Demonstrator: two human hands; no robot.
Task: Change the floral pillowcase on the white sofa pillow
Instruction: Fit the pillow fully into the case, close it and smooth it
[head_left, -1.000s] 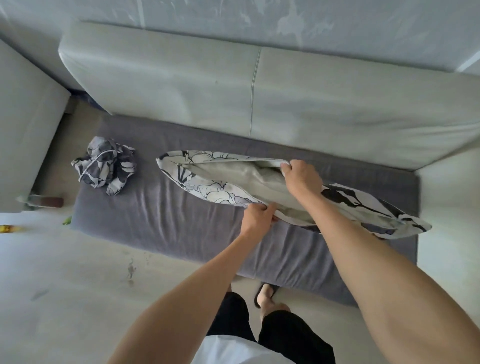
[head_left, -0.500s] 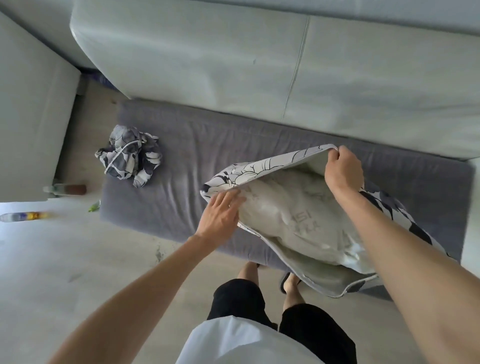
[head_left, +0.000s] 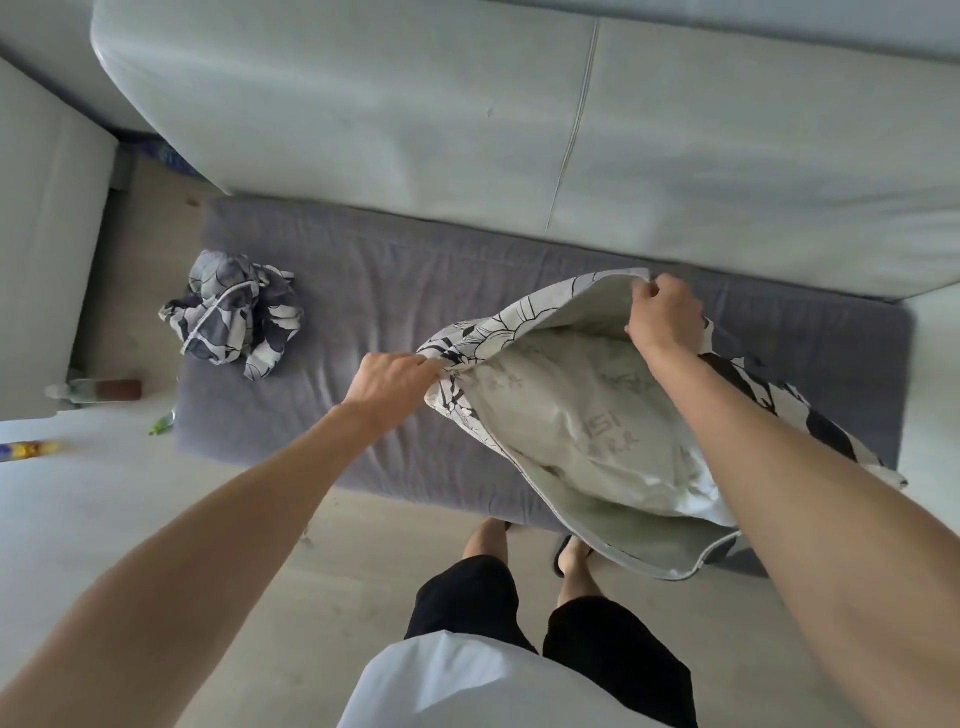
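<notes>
Floral pillowcase (head_left: 524, 322), black-on-white print, mouth gaping, on right half of grey seat cushion (head_left: 363, 291), overhanging front edge. White pillow (head_left: 587, 431) inside, partly exposed, faint printed lettering.

Both arms reach forward; left hand (head_left: 390, 382) and right hand (head_left: 663, 315) each have fingers curled, pinching fabric.

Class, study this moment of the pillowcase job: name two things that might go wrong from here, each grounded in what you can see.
1. The left hand and right hand pinch only the edge of the floral pillowcase. A hard tug may strain the seam at its opening.
2. The white pillow lies half out near the front edge of the grey seat cushion, with the case overhanging. It may slide to the floor.
</notes>
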